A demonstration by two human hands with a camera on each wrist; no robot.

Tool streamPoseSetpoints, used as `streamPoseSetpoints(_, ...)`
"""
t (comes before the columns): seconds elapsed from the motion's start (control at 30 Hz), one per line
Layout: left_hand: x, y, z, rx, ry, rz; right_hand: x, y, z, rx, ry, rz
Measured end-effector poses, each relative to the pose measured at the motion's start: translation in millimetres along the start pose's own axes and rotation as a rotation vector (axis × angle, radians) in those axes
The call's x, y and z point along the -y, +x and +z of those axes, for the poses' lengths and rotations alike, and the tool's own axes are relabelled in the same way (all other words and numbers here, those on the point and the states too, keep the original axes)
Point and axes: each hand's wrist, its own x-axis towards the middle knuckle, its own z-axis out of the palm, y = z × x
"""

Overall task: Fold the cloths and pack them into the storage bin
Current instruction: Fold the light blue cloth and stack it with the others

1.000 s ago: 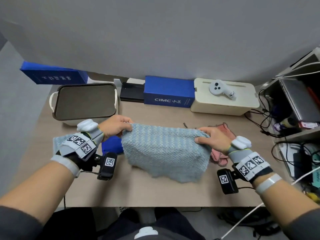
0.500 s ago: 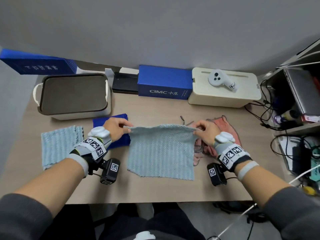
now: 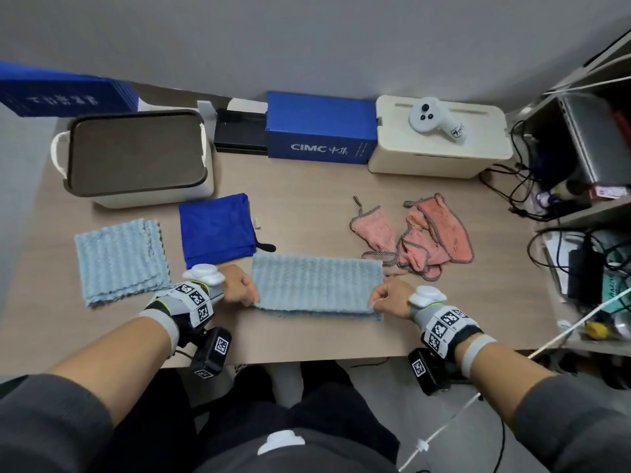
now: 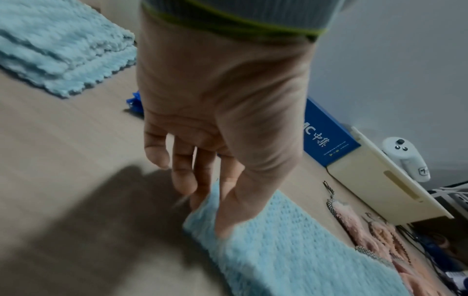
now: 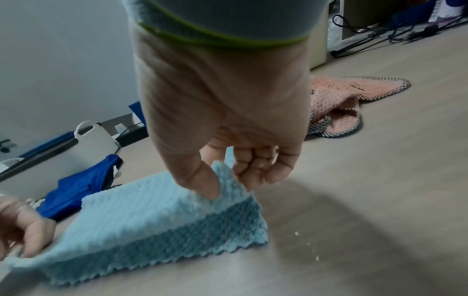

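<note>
A light blue cloth lies folded in half on the table near its front edge. My left hand pinches its near left corner between thumb and fingers. My right hand pinches the near right corner the same way. A folded light blue cloth lies at the left. Beside it is a folded dark blue cloth. Crumpled pink cloths lie at the right. The white storage bin stands at the back left, dark inside.
A blue box and a cream box with a white controller line the back wall. Shelves with cables stand at the right. The table's front edge runs just below my hands.
The cloth was held up spread a second ago, then laid flat; now its far edge has been brought toward me onto the near edge, so it lies doubled. Both hands moved nearer.
</note>
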Motion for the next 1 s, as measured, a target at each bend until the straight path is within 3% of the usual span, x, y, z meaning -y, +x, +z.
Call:
streamPoseSetpoints(0.1, 0, 5, 1, 0.015, -0.033, 0.026, 5, -1, -2, 0.041, -0.024, 0.006)
streamPoseSetpoints(0.23, -18, 10, -6, -0.357, -0.154, 0.213, 20, 8, -16, -0.176, 0.063, -0.049)
streamPoseSetpoints(0.33, -32, 16, -8, -0.486, -0.159, 0.225, 38, 15, -23, -0.320, 0.051, -0.111)
streamPoseSetpoints(0.5, -37, 20, -8, -0.314, 0.138, 0.090, 47, 28, -30, -0.137, -0.232, 0.019)
streamPoseSetpoints(0.63, -37, 11, -9, -0.385, 0.115, 0.080, 43, 23, -27, -0.266, -0.119, -0.008)
streamPoseSetpoints(0.83, -30, -10, -20, -0.327, -0.196, 0.262, 28, 4, -39, -0.308, 0.114, -0.133)
streamPoseSetpoints(1.0, -31, -19, -33, -0.368, -0.419, 0.235, 29, -1, -57, -0.332, 0.339, -0.020)
